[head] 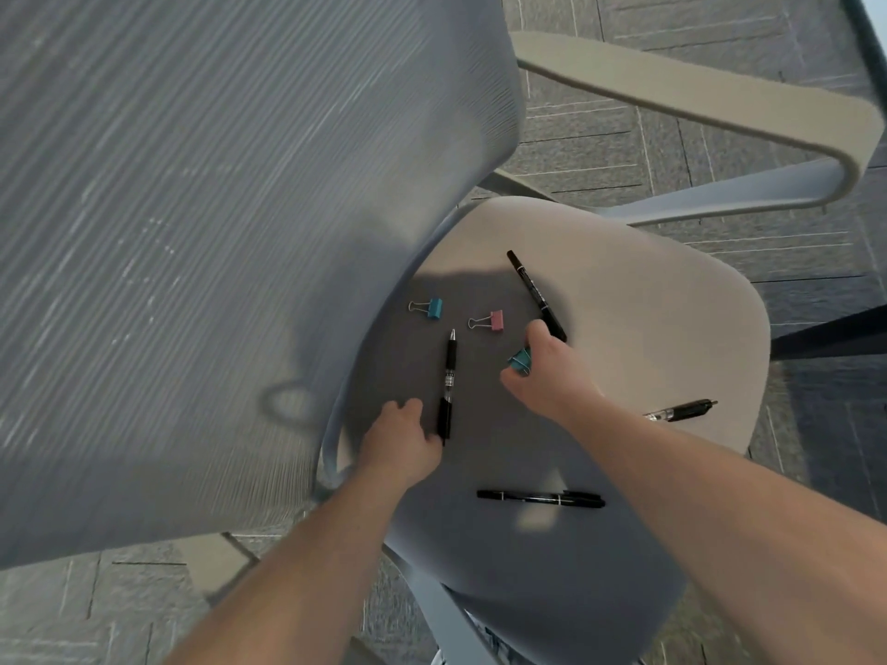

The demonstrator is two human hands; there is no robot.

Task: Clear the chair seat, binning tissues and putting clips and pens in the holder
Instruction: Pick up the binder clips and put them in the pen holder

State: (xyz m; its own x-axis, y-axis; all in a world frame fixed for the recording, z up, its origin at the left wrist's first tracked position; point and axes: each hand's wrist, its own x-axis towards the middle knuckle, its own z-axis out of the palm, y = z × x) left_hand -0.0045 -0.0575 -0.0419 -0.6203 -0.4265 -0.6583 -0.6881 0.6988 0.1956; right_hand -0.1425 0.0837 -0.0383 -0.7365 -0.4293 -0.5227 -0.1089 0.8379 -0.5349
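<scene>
While left hand (401, 436) pinches the black gel pen (447, 391) end on chair seat (648, 328), right hand (547, 371) grips a teal clip (521, 361). Pink clip (494, 321) lies just beyond right fingers

Single head view, steeply downward, close over chair seat (624, 290).

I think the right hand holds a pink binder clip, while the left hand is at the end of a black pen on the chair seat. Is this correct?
Not quite. In the head view the binder clip in the right hand is teal; the pink clip lies loose on the chair seat. The rest stands: the left hand is at the end of a black pen.
</scene>
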